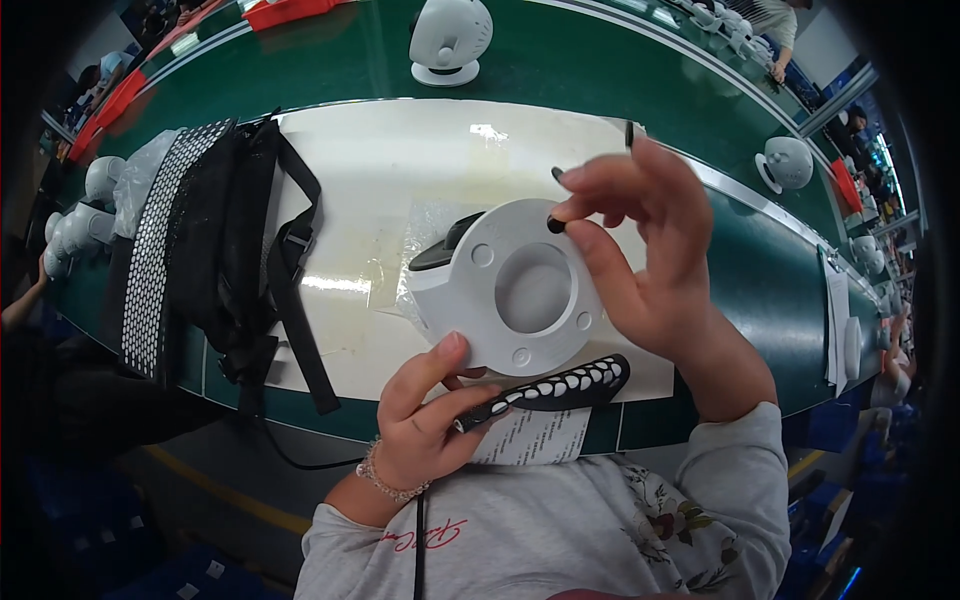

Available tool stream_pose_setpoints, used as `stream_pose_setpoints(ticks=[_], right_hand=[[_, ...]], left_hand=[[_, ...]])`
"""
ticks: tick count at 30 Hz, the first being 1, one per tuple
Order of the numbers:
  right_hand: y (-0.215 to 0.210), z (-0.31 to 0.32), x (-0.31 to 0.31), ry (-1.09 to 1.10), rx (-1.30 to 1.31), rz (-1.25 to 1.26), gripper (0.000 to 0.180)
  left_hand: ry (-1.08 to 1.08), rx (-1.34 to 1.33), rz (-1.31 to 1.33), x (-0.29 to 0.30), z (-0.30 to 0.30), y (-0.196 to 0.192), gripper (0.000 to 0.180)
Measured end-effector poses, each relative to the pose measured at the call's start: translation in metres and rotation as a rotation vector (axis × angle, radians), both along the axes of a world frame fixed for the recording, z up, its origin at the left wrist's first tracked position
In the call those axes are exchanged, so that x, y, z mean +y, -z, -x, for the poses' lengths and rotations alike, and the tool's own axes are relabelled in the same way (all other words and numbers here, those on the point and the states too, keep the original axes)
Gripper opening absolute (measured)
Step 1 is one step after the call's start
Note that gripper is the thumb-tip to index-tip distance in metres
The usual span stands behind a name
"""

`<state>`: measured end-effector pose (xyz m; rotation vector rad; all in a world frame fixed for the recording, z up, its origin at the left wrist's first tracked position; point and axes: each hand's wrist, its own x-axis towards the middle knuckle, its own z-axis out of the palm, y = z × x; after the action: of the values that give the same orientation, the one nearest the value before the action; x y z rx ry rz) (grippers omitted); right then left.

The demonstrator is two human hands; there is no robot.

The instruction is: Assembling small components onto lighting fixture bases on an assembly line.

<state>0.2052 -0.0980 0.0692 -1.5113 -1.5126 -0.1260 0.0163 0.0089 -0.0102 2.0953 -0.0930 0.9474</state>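
My left hand (425, 415) grips a white device by its round base (465, 320), which is turned up and has a wide central opening and small round recesses around its rim. A black part (445, 255) of the device shows at its left. The same hand's fingers also hold a curved black strip (575, 385) with rows of white oval spots, just below the base. At the base's upper edge, my right hand (650, 260) pinches a small round black pad (556, 225) between thumb and finger. Whether the pad is stuck to the base cannot be told.
A black bag-like item with straps (225, 260) and a white-dotted black sheet (165, 230) lie at left on a pale mat (350, 150). White devices stand at the far side (450, 45) and right (785, 163) of the green table. Other people are around the edges.
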Motion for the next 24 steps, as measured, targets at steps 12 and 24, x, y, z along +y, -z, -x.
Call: stream_pose_setpoints(ticks=[12,24], right_hand=[[-0.013,0.017,0.011,-0.065,0.092,0.007,0.068],[-0.013,0.023,0.015,-0.104,0.232,0.232,0.044]], left_hand=[[0.017,0.013,-0.028,0.001,-0.001,0.0,0.027],[-0.008,-0.052,0.062,-0.002,-0.004,0.001,0.024]])
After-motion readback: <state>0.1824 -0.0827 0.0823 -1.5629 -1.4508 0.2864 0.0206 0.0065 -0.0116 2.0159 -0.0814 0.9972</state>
